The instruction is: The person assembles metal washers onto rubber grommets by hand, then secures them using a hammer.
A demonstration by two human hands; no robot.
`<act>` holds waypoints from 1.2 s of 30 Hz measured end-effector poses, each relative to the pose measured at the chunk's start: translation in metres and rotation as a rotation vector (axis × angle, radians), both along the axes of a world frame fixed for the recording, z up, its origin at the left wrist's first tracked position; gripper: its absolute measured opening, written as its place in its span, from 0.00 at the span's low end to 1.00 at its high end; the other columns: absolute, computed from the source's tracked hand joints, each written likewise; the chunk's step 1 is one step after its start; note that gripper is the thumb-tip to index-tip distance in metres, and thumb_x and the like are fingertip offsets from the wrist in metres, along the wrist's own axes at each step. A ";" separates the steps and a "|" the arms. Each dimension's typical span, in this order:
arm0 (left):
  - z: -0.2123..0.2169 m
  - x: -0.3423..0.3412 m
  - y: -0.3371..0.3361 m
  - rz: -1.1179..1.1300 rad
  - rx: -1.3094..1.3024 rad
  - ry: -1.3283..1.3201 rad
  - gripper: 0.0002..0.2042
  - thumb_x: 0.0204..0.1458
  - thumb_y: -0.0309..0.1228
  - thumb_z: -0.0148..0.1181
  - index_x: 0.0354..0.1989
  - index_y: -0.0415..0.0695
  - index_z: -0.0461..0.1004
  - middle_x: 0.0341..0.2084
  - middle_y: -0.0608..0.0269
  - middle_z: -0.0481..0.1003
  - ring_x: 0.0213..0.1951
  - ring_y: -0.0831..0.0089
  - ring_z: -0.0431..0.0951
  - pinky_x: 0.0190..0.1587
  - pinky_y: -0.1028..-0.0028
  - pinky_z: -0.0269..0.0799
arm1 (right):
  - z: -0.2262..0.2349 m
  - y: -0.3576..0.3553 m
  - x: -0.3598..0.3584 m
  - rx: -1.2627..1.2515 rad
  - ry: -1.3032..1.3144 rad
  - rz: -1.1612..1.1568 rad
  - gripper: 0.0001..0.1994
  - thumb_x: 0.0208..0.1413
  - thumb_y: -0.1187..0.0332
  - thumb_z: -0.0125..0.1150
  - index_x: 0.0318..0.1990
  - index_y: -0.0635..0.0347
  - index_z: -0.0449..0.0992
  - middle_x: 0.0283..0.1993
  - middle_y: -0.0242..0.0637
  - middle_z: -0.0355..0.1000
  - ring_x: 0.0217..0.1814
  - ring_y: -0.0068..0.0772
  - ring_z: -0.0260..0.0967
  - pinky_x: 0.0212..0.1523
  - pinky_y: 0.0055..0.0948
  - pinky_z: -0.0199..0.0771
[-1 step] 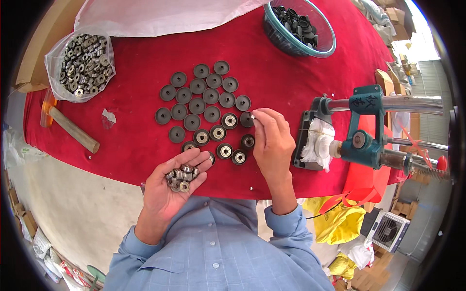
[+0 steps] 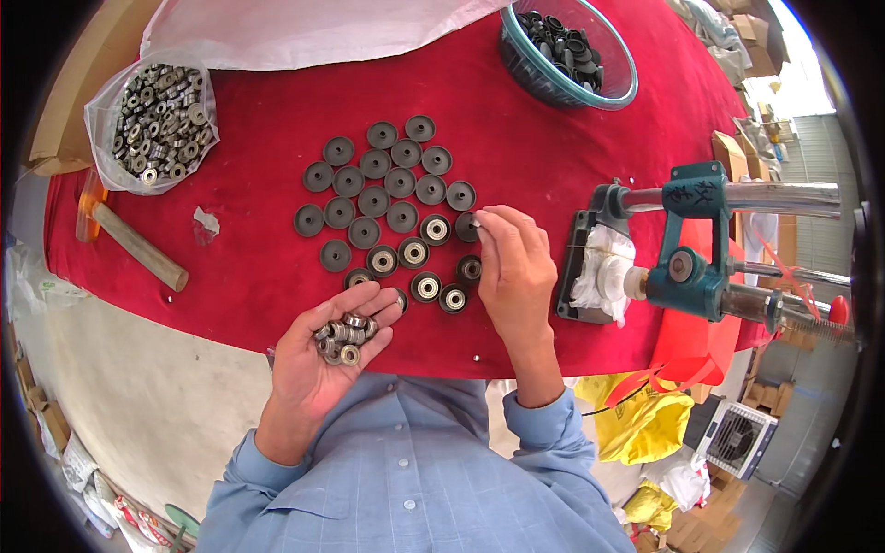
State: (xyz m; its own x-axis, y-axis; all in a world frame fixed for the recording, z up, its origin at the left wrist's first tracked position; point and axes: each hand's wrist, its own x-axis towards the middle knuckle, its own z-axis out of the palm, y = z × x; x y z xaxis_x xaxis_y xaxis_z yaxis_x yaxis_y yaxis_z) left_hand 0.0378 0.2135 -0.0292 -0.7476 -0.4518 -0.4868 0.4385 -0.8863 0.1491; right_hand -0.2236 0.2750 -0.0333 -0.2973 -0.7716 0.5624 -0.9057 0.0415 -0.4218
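My left hand is palm up near the table's front edge, fingers curled around a small heap of steel ball bearings. My right hand pinches at the right side of a group of dark grey round caps. Between its fingertips a small shiny edge shows, seemingly of a bearing, right over one cap. Several caps nearest me have a bearing seated in their centre, such as this cap with a bearing. The farther caps show only a bare central post. My left fingers partly cover one cap.
A clear bag of bearings stands far left, with a wooden-handled hammer below it. At the back right is a clear bowl of dark parts. A green hand press stands right of my right hand, on red cloth.
My right hand has shifted very slightly left, its fingertips still at the same cap. My left hand and its bearings have not visibly moved.
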 end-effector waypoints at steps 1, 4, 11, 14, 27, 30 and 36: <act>0.000 0.000 0.000 0.001 0.001 0.002 0.27 0.72 0.36 0.45 0.71 0.28 0.67 0.68 0.35 0.72 0.70 0.46 0.73 0.69 0.54 0.77 | -0.004 0.000 -0.001 -0.005 0.053 0.026 0.12 0.59 0.80 0.67 0.50 0.63 0.82 0.49 0.40 0.80 0.45 0.45 0.79 0.49 0.42 0.78; 0.002 0.000 0.000 0.007 -0.008 -0.013 0.26 0.72 0.36 0.45 0.71 0.28 0.68 0.68 0.35 0.72 0.70 0.47 0.73 0.69 0.54 0.76 | -0.013 0.001 0.004 0.080 0.030 0.044 0.14 0.56 0.80 0.66 0.50 0.63 0.82 0.51 0.39 0.80 0.50 0.44 0.78 0.52 0.42 0.78; 0.001 0.001 0.001 -0.002 -0.024 -0.011 0.26 0.73 0.36 0.44 0.70 0.28 0.69 0.68 0.35 0.72 0.70 0.47 0.74 0.70 0.55 0.76 | -0.009 0.014 0.001 0.149 0.060 0.057 0.17 0.52 0.79 0.66 0.51 0.63 0.84 0.56 0.37 0.79 0.54 0.43 0.76 0.54 0.41 0.76; 0.000 0.002 0.001 0.001 -0.022 0.000 0.26 0.73 0.36 0.44 0.70 0.28 0.69 0.68 0.35 0.72 0.70 0.47 0.73 0.70 0.55 0.75 | -0.012 0.025 0.015 0.196 0.226 -0.026 0.22 0.53 0.77 0.65 0.58 0.61 0.84 0.62 0.36 0.79 0.57 0.40 0.77 0.58 0.40 0.71; -0.001 -0.002 0.003 0.096 0.013 0.133 0.26 0.71 0.35 0.43 0.71 0.28 0.69 0.71 0.37 0.70 0.72 0.47 0.70 0.75 0.50 0.66 | 0.032 0.022 0.082 0.171 -0.266 0.322 0.18 0.50 0.76 0.77 0.50 0.60 0.84 0.52 0.40 0.80 0.50 0.44 0.80 0.49 0.40 0.79; -0.003 -0.002 0.005 0.120 0.019 0.093 0.26 0.71 0.35 0.43 0.70 0.28 0.69 0.71 0.37 0.70 0.73 0.49 0.70 0.75 0.50 0.65 | 0.019 0.019 0.094 0.204 -0.195 0.363 0.19 0.49 0.74 0.76 0.50 0.59 0.83 0.51 0.37 0.80 0.46 0.41 0.78 0.45 0.39 0.73; -0.003 0.001 0.004 0.101 -0.013 0.091 0.27 0.72 0.36 0.43 0.71 0.29 0.68 0.72 0.36 0.69 0.73 0.49 0.69 0.76 0.50 0.65 | 0.020 0.014 0.096 0.210 -0.276 0.393 0.16 0.46 0.78 0.73 0.45 0.56 0.81 0.45 0.35 0.79 0.44 0.40 0.75 0.47 0.38 0.72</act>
State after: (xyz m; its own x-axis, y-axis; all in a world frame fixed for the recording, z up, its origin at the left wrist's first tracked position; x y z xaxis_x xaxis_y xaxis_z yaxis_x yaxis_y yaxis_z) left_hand 0.0390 0.2176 -0.0324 -0.7387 -0.5327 -0.4130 0.5377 -0.8352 0.1156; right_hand -0.1273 0.2886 -0.0130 -0.0779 -0.9425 0.3250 -0.7260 -0.1698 -0.6664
